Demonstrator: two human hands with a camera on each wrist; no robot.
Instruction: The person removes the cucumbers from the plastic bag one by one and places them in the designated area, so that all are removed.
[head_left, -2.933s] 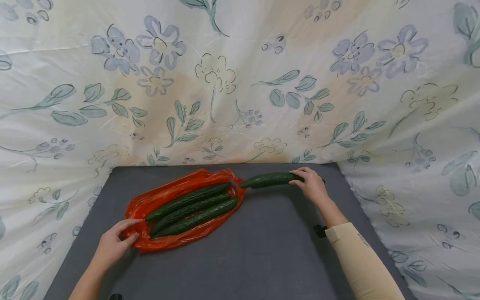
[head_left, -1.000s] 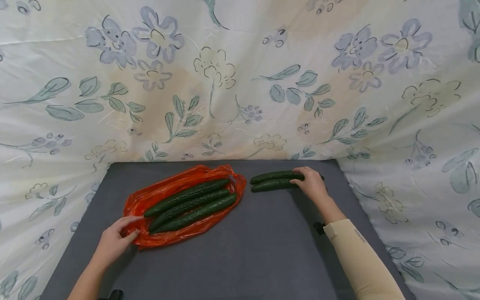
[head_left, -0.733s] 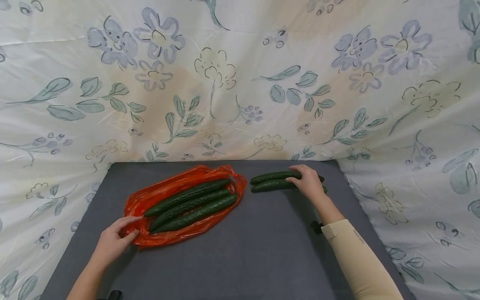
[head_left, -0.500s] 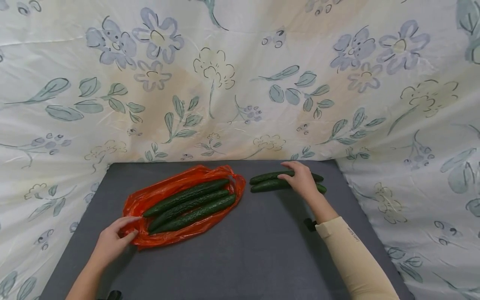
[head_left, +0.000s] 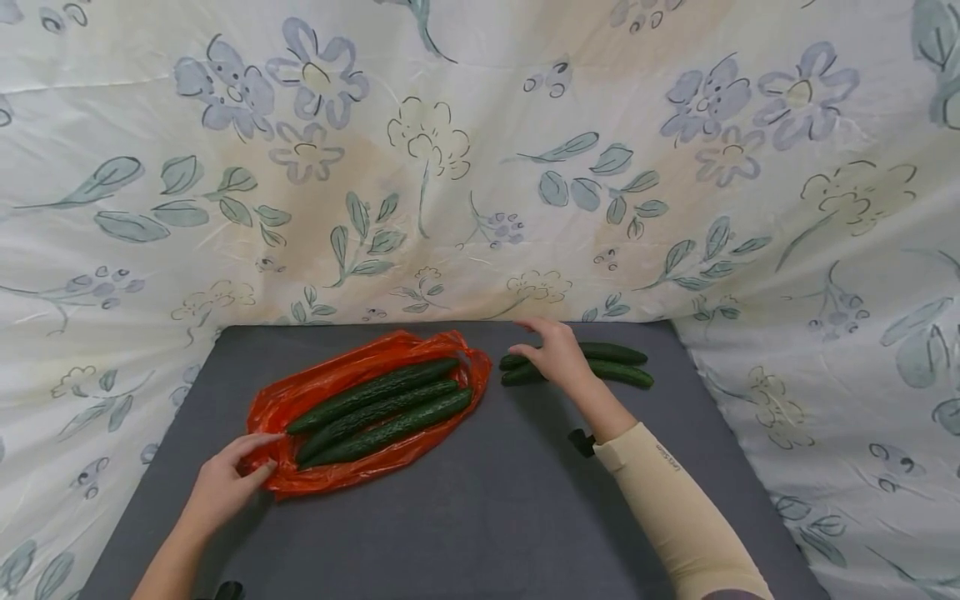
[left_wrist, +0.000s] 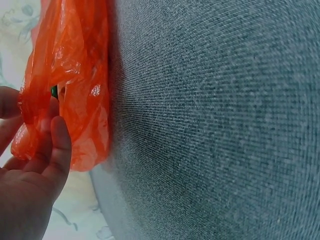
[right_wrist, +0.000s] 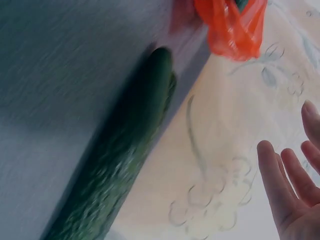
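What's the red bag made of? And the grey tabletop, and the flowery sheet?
The red bag looks like thin, shiny plastic: crinkled, glinting, and partly see-through where the left hand pinches it. The grey tabletop seems covered in dull cloth; up close it shows fine, thread-like ridges. The flowery sheet is probably smooth printed fabric, hanging in soft folds, though it could be plasticky.

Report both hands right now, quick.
Left hand: closed, pinching the near-left end of the orange bag.
Right hand: open, holding nothing, over the two loose cucumbers.
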